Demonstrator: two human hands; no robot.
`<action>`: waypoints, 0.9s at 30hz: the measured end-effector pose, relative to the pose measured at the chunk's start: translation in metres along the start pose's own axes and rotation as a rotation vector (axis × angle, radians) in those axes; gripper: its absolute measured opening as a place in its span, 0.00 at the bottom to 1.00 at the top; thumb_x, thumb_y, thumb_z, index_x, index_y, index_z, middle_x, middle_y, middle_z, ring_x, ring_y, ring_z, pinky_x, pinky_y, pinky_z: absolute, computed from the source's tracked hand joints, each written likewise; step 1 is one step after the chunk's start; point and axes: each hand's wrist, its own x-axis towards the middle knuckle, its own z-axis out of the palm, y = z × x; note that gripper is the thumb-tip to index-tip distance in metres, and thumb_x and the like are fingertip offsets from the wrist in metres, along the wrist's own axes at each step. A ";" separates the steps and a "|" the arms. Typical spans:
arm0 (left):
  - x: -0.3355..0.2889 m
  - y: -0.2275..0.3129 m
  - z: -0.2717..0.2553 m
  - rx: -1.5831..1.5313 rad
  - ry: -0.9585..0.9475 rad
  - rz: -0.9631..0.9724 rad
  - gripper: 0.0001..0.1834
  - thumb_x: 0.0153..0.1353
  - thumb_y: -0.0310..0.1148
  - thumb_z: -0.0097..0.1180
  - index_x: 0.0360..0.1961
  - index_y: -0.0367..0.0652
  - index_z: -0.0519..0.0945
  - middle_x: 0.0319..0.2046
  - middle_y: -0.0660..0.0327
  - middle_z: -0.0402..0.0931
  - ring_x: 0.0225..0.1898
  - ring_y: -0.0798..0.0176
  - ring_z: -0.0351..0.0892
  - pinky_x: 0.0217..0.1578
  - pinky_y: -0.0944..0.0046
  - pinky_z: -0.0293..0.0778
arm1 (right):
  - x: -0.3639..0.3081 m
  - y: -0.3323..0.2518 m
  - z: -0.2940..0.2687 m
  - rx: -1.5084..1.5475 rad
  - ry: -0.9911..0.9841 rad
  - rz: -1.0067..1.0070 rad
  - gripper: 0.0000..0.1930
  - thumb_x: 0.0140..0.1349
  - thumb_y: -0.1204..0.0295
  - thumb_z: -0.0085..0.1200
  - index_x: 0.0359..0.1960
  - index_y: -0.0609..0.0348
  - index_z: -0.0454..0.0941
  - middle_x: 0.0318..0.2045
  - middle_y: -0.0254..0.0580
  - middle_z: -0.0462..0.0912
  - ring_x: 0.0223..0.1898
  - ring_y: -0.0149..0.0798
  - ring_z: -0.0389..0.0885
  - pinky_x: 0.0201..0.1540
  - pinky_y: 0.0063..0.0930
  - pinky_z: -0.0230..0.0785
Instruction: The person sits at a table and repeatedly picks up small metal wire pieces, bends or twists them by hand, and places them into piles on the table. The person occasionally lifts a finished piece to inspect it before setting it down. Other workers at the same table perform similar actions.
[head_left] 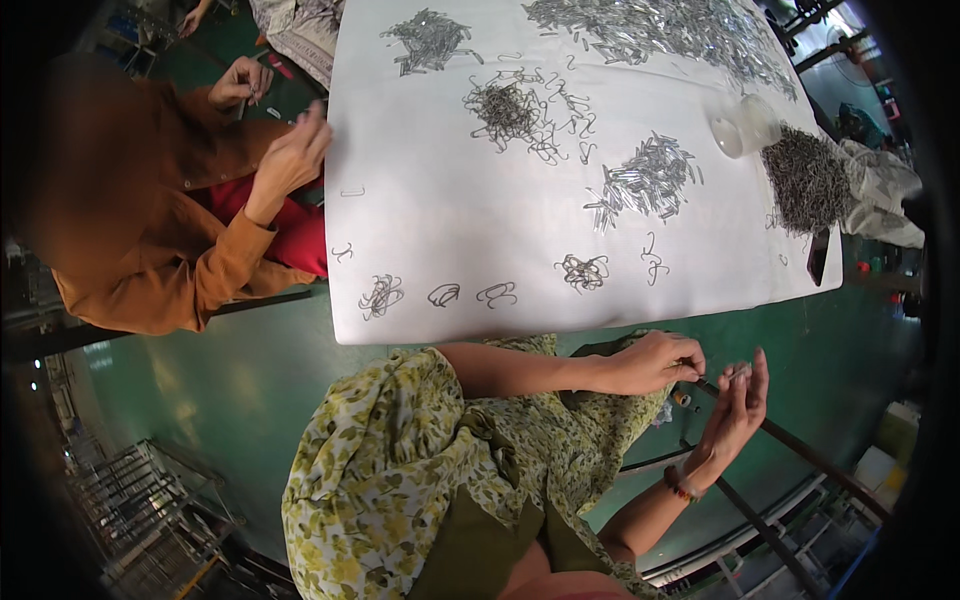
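Note:
Beyond the front right part of the white table (480,210), my two hands are raised close together above my lap. My left hand (660,362) is closed, its fingertips pinched together on something too small to make out. My right hand (738,405), with a beaded bracelet at the wrist, has one finger stretched up while thumb and other fingers pinch a tiny pale, shiny piece I cannot name. Nearest to them on the table lie a few bent wire hooks (653,262) and a small heap of wire hooks (582,272).
Further over are loose wire hooks (505,110), shiny slender pieces (650,180), a larger shiny spread (680,40), a dark wire pile (805,180), a translucent cup (745,128) and a dark flat object (819,258). A co-worker in a brown sleeve (215,265) works at the left edge.

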 end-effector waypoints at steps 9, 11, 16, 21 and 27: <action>0.022 0.019 0.021 -0.146 -0.084 -0.105 0.07 0.58 0.27 0.58 0.36 0.35 0.77 0.31 0.58 0.81 0.36 0.65 0.82 0.38 0.65 0.74 | -0.037 0.002 -0.001 -0.385 0.170 -0.296 0.04 0.62 0.81 0.52 0.37 0.68 0.78 0.33 0.38 0.78 0.31 0.28 0.75 0.36 0.21 0.70; 0.021 0.026 0.024 -0.179 -0.076 -0.111 0.06 0.58 0.26 0.58 0.35 0.34 0.78 0.31 0.58 0.81 0.36 0.66 0.81 0.39 0.66 0.74 | -0.034 0.001 -0.004 -0.393 0.158 -0.303 0.04 0.62 0.81 0.52 0.37 0.69 0.78 0.33 0.38 0.78 0.30 0.27 0.73 0.35 0.20 0.68; 0.018 0.031 0.032 -0.158 0.038 -0.080 0.06 0.57 0.25 0.59 0.34 0.34 0.78 0.30 0.59 0.81 0.36 0.67 0.79 0.41 0.66 0.73 | -0.031 -0.003 -0.012 -0.321 0.049 -0.374 0.05 0.61 0.82 0.52 0.37 0.69 0.78 0.33 0.39 0.78 0.30 0.28 0.72 0.33 0.19 0.66; 0.016 0.039 0.038 -0.114 0.037 -0.052 0.06 0.56 0.26 0.59 0.34 0.35 0.79 0.30 0.60 0.80 0.36 0.68 0.78 0.41 0.66 0.72 | -0.029 -0.010 -0.017 -0.213 -0.021 -0.399 0.05 0.60 0.83 0.53 0.37 0.70 0.78 0.32 0.41 0.78 0.30 0.30 0.72 0.31 0.19 0.64; 0.010 0.044 0.036 0.010 -0.049 -0.003 0.06 0.56 0.26 0.60 0.34 0.35 0.79 0.30 0.62 0.80 0.37 0.68 0.77 0.43 0.66 0.71 | -0.029 -0.012 -0.024 -0.084 -0.042 -0.362 0.05 0.59 0.82 0.55 0.36 0.69 0.79 0.34 0.44 0.79 0.28 0.28 0.70 0.29 0.18 0.62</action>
